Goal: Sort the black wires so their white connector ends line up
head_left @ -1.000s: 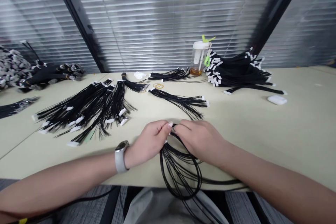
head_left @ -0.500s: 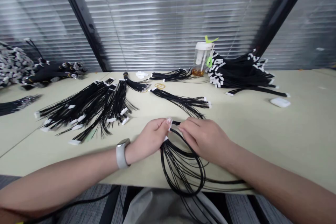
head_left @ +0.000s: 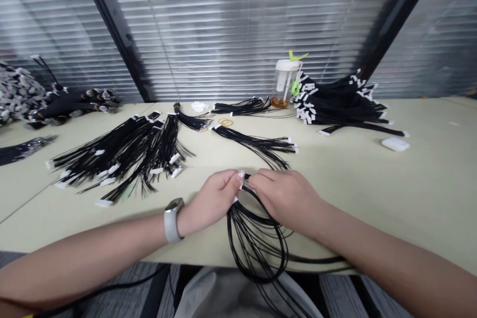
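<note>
My left hand (head_left: 215, 198), with a white watch on its wrist, pinches the white connector ends of a bundle of thin black wires (head_left: 257, 238). My right hand (head_left: 285, 195) meets it fingertip to fingertip and is closed on the same bundle. The wires loop down from the hands over the near edge of the beige table (head_left: 372, 184) and hang below it.
Loose wire bundles with white connectors (head_left: 122, 151) fan out at the left, a smaller bundle (head_left: 257, 143) lies just beyond my hands. A big stack of wires (head_left: 339, 102) and a clear bottle (head_left: 283, 82) stand at the back. Rubber bands (head_left: 225, 121) and a white case (head_left: 395, 144) lie nearby.
Both hands stay pinched together on the wire ends; the view shifted slightly and the hanging loop swayed a little.
</note>
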A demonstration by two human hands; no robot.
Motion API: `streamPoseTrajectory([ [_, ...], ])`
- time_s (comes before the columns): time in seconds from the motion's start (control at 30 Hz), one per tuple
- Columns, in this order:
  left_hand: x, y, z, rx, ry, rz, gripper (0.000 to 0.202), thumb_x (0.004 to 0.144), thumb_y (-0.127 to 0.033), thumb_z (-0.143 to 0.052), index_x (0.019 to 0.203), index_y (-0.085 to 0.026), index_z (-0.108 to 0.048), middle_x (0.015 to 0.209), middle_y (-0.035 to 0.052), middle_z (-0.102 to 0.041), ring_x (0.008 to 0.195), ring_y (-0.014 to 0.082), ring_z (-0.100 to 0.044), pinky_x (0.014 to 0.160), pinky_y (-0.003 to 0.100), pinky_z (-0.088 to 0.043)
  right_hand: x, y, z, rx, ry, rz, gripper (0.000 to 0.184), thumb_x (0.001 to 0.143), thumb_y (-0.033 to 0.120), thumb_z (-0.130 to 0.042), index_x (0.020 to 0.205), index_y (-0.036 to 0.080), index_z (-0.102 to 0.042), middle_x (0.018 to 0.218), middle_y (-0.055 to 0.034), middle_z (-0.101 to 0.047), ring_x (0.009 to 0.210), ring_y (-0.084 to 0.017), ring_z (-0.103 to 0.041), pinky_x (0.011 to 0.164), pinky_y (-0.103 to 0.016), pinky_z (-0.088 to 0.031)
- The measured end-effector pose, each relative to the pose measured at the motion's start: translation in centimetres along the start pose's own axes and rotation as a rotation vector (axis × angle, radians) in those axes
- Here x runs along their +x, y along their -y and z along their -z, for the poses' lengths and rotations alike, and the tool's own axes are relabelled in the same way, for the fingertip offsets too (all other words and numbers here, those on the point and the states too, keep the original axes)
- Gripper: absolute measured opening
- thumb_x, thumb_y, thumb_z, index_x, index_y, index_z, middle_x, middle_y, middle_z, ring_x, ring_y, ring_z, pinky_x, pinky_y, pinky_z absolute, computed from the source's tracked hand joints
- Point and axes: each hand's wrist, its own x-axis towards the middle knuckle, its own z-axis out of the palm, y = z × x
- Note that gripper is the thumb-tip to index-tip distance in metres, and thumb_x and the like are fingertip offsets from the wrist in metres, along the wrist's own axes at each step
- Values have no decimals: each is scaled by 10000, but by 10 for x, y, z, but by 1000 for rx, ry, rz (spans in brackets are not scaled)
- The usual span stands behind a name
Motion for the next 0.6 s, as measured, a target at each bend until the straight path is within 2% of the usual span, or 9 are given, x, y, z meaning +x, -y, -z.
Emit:
streamPoseTrajectory([
  [0.17, -2, -1, -1, 61, -4, -36, 340, 862, -379, -362, 601, -163, -387, 569, -46, -379, 544, 84, -352, 540, 208, -326, -2, 5, -3, -118, -32, 63, 153, 789, 98, -422, 816, 171, -554, 715, -12, -574, 546, -132, -509, 470, -273, -200],
  [0.27, 0, -2, -1, 49, -19, -33, 346, 859, -391, -363, 602, -162, -395, 568, -44, -386, 548, 86, -358, 540, 209, -328, 0, 4, -2, -140, -29, 57, 159, 817, 115, -410, 831, 168, -560, 718, -22, -574, 543, -125, -505, 468, -269, -193],
  [0.37, 2, -1, 0, 1, -48, 16, 377, 851, -434, -360, 593, -161, -393, 560, -40, -395, 545, 88, -361, 533, 213, -328, 2, -1, 1, -121, 17, -36, 168, 849, 157, -408, 786, 177, -563, 694, -17, -572, 530, -121, -505, 471, -262, -206],
  [0.47, 5, 3, 1, -82, -101, 66, 406, 833, -482, -370, 586, -161, -400, 541, -40, -402, 516, 85, -358, 508, 214, -324, 3, -11, 5, -81, 41, -154, 135, 856, 224, -438, 835, 175, -561, 744, -22, -588, 598, -142, -539, 495, -255, -258],
  [0.53, 8, 8, 2, -144, -161, 98, 410, 815, -505, -394, 585, -165, -400, 515, -48, -389, 478, 80, -337, 469, 211, -304, 2, -17, 9, -47, -6, -217, 157, 810, 304, -521, 882, 167, -547, 811, -34, -585, 676, -159, -548, 528, -251, -299],
  [0.6, 10, 12, 3, -212, -229, 133, 405, 798, -517, -419, 592, -169, -399, 489, -58, -366, 444, 74, -308, 430, 207, -275, 0, -19, 14, -41, -78, -285, 248, 744, 392, -590, 835, 166, -539, 811, -38, -569, 694, -165, -527, 538, -248, -309],
])
